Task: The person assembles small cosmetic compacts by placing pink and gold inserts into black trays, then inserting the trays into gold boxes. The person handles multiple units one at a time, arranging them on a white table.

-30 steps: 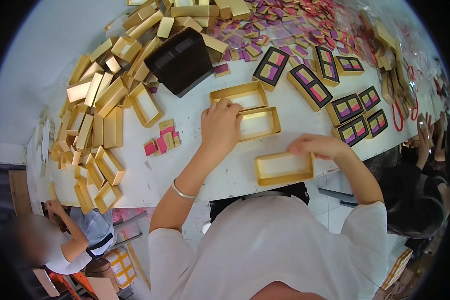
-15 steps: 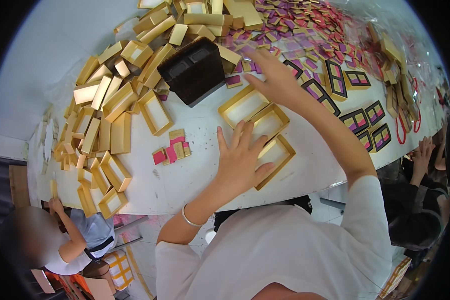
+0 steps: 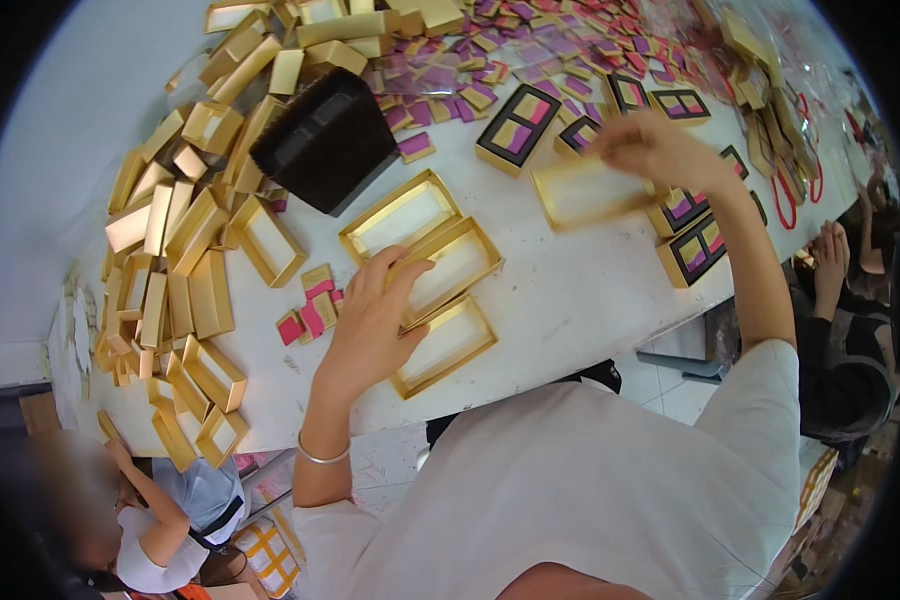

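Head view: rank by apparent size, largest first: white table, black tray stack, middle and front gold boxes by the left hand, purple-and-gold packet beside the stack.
1. White table
2. Black tray stack
3. Middle gold box and front gold box: look alike, unranked
4. Purple-and-gold packet

A kinda blurry gold tray [image 3: 580,203] is held by the right hand [image 3: 655,155] near some black-framed boxes [image 3: 518,128], while the middle tray [image 3: 457,268] of another three is partly covered by the left hand [image 3: 368,325] on a super cluttered desk [image 3: 570,310].
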Demonstrator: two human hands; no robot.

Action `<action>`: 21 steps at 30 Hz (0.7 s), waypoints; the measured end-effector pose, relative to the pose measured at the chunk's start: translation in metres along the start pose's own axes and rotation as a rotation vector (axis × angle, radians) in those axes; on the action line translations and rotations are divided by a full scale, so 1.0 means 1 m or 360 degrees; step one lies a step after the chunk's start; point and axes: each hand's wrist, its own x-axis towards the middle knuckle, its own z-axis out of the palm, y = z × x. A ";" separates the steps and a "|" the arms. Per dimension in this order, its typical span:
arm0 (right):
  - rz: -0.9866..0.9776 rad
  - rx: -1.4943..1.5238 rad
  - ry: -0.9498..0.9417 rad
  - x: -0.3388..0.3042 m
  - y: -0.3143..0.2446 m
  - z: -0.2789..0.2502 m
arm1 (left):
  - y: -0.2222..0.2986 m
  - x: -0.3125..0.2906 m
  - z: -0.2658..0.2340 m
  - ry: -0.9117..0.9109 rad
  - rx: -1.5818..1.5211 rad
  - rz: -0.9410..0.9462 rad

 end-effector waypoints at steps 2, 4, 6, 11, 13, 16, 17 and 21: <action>0.0059 0.0071 0.0004 -0.025 0.021 0.030 | -0.001 0.000 -0.004 -0.0102 -0.0038 0.0038; 0.0227 -0.0025 0.0036 -0.023 0.016 0.049 | -0.003 0.002 -0.007 -0.0202 -0.0105 0.0056; -0.0023 -0.0309 0.0368 -0.012 0.010 0.067 | -0.003 0.005 -0.011 -0.0238 -0.0089 0.0092; -0.0643 -0.0850 0.0696 -0.004 -0.007 0.099 | -0.001 0.005 -0.013 -0.0239 -0.0059 0.0057; -0.0756 -0.0919 0.0419 -0.010 0.007 0.120 | 0.002 0.009 -0.012 -0.0248 -0.0060 0.0055; -0.0799 -0.1054 0.0500 0.016 0.026 0.116 | 0.006 0.017 -0.007 -0.0268 -0.0024 0.0059; -0.0766 -0.1138 0.0557 0.029 0.029 0.111 | 0.008 0.021 -0.006 -0.0275 -0.0012 0.0068; -0.0620 -0.0881 0.0117 0.050 0.017 0.080 | 0.012 0.030 -0.004 -0.0297 0.0118 0.0041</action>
